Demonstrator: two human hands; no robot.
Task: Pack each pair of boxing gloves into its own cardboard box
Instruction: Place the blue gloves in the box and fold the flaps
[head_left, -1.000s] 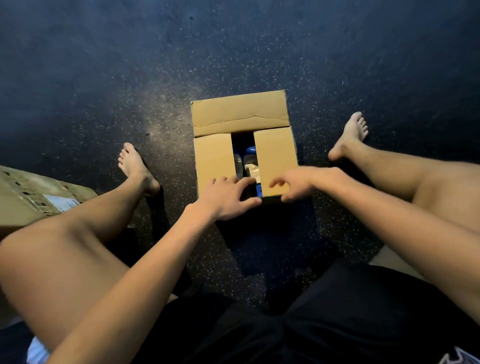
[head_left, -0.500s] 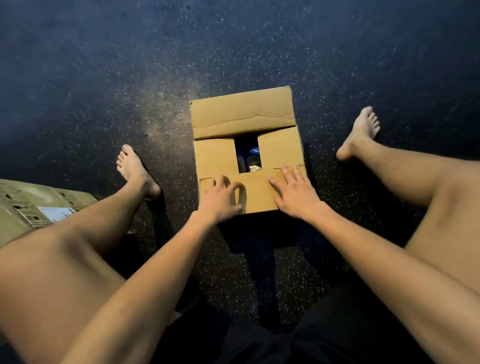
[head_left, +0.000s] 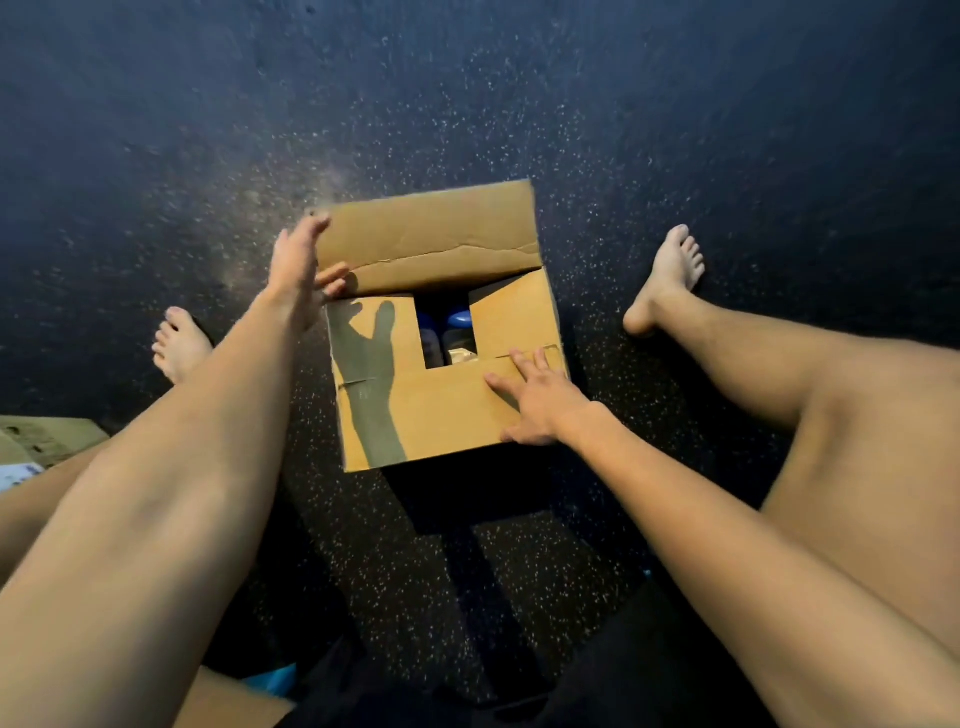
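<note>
Right hand: the right hand (head_left: 537, 397) lies flat, fingers straight and spread, pressing on the right end of the near flap (head_left: 447, 410) at centre frame.
Left hand: the left hand (head_left: 301, 270) is stretched out with straight fingers at the left edge of the far flap (head_left: 431, 234), just above centre. It is blurred, so I cannot tell whether it has any hold on the flap.
Box: the cardboard box (head_left: 363, 447) sits on the floor between the person's outstretched legs. Its near flap is folded down over the left side flap (head_left: 374, 332) and the right side flap (head_left: 511, 317). The far flap stands up and back.
Gloves: the boxing gloves (head_left: 457, 325) show as blue shapes through the gap between the side flaps, down inside the box.
Step in hand: closing the top of a box that is already loaded, by my reading.
Next move: likely to bring the far flap forward and down to meet the near flap, with the right hand keeping the near flap flat so that it does not spring up.
Surroundings: a dark speckled floor (head_left: 675, 130), and the corner of a second box (head_left: 47, 441) at the left edge of the frame.
</note>
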